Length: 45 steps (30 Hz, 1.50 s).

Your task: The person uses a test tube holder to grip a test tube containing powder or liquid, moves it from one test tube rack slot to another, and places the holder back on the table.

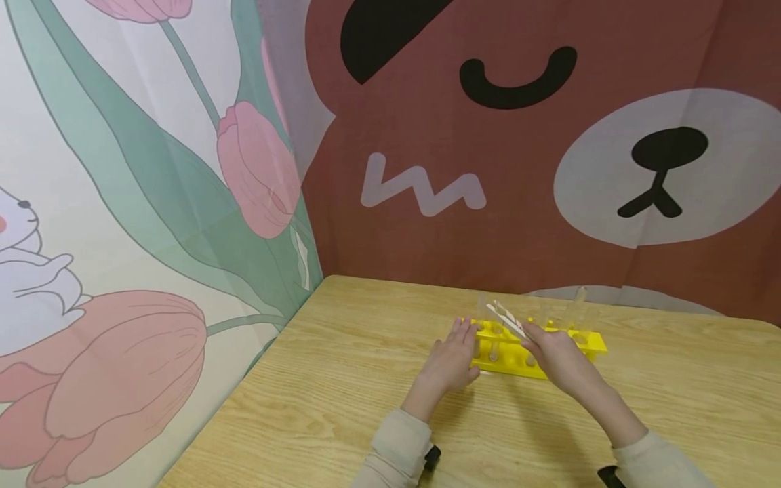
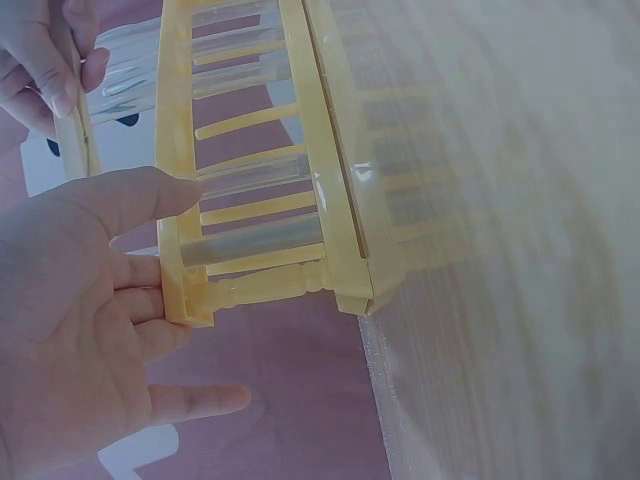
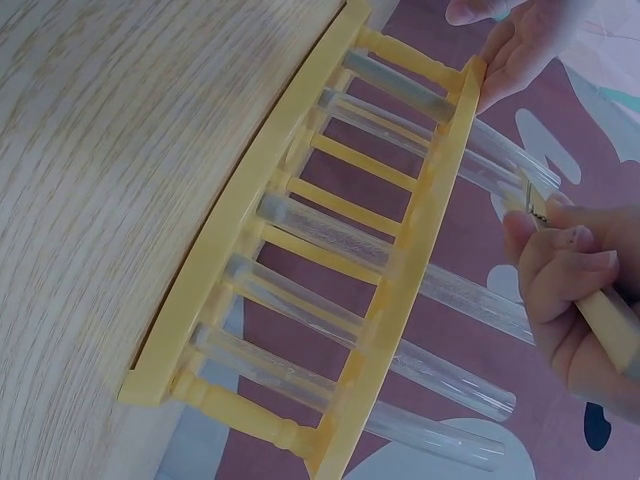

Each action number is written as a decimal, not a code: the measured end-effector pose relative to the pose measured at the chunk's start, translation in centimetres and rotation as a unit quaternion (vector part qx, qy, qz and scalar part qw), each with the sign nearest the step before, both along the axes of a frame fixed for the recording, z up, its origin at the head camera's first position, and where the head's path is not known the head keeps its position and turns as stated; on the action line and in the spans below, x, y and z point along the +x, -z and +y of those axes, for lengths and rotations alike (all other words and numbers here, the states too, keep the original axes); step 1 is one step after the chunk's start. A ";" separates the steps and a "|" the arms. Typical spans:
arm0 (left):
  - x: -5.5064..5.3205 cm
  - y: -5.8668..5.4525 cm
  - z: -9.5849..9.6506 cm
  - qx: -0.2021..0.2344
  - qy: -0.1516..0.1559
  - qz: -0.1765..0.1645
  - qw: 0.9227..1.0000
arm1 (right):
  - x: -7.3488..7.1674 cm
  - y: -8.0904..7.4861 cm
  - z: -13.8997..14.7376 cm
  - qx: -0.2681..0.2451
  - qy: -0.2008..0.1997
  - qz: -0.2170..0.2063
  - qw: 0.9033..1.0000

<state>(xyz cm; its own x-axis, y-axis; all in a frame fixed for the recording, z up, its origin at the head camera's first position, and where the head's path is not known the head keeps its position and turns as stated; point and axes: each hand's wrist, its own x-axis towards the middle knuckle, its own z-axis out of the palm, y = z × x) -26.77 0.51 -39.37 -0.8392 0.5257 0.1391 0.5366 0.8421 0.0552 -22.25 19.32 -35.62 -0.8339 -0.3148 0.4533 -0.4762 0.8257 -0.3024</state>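
A yellow test tube rack (image 1: 512,369) stands on the table with several clear test tubes (image 3: 455,380) upright in it. My left hand (image 1: 450,362) holds the rack's left end, with the thumb (image 2: 150,198) on one side of its upper shelf and fingers round the end. In my right hand (image 1: 564,359) is a wooden test tube clamp (image 1: 506,320), gripped by its handle (image 3: 607,322). The clamp's tip lies over the rack, close to the tube tops at the left end. Whether it touches a tube I cannot tell.
The rack rests on a light wood-grain table (image 1: 317,393). Behind the table hangs a cloth (image 1: 518,251) with a brown bear print, and on the left a tulip-print cloth (image 1: 122,224). Dark straps show at both sleeves.
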 end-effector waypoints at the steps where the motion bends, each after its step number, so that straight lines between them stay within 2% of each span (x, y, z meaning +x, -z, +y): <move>1: 0.0 0.0 0.0 0.000 0.000 0.000 1.000 | 0.0 0.0 0.0 -0.002 0.002 0.000 1.000; 34: 0.0 0.0 0.0 -0.006 -0.002 0.003 1.000 | 0.2 -0.2 -0.2 -0.014 0.023 0.032 0.999; 45: 0.0 0.0 0.0 -0.009 0.000 0.011 1.000 | 0.2 -0.3 -0.3 -0.012 0.024 0.073 0.997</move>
